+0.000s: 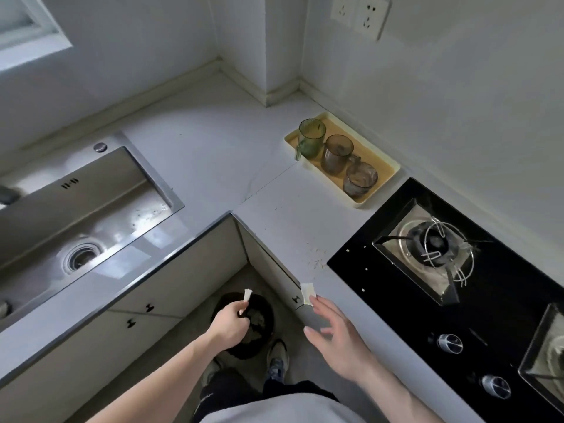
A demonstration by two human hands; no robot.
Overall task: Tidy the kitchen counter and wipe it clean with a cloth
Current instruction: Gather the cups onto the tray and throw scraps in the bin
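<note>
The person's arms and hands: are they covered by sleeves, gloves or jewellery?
No. Both forearms are bare to the frame's bottom edge, with no sleeve in view. The left hand and right hand wear no gloves, rings or watch.

You had no readable text, label, brand or number in view; nothing on any surface showed lettering that could be made out.

Sink cut off at left edge, second burner cropped at right, bin contents indistinct, part-covered by left hand.
</note>
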